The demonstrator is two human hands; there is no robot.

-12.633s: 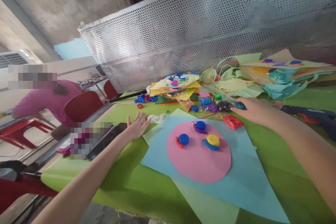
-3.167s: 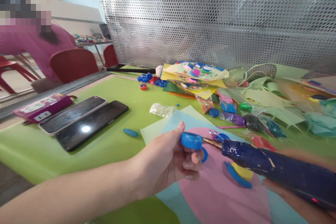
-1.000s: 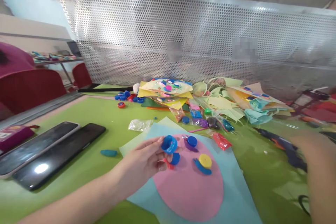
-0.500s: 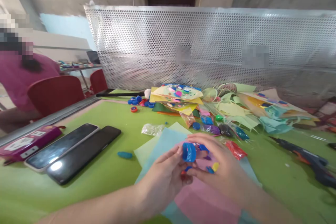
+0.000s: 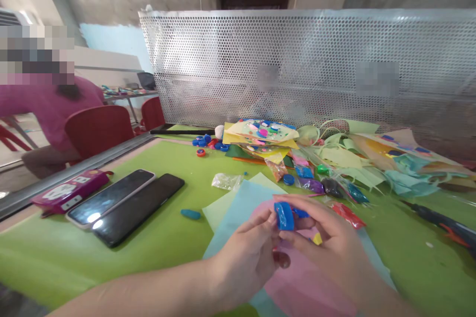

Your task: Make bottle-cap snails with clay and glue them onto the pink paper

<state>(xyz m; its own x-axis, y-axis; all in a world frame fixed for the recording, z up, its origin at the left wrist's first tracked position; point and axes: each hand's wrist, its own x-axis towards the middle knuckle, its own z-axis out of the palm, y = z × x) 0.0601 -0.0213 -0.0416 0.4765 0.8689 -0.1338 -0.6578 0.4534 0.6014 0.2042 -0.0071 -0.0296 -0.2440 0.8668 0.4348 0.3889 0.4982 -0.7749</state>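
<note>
A blue bottle cap (image 5: 284,216) is tilted on its side above the papers. My left hand (image 5: 245,257) pinches its left edge between thumb and fingers. My right hand (image 5: 330,237) curves round the cap from the right, fingers above and thumb at the lower edge. Another small blue piece (image 5: 300,212) shows behind the cap, partly hidden by the right fingers. Underneath lie a pink paper shape (image 5: 297,282) and a light blue sheet (image 5: 232,218). A yellow piece (image 5: 317,238) shows beside my right thumb. A blue-green lump of clay (image 5: 190,214) lies to the left.
Two phones (image 5: 139,208) and a purple box (image 5: 72,191) lie at the left. Several bottle caps (image 5: 203,140), decorated papers (image 5: 260,131) and clay packets (image 5: 334,187) are at the back. A glue gun (image 5: 442,223) lies at right. Someone in pink (image 5: 80,94) sits beyond.
The view has swung slightly left, so everything sits further right. The blue cap has turned a little between my hands, and both hands are still round it.
</note>
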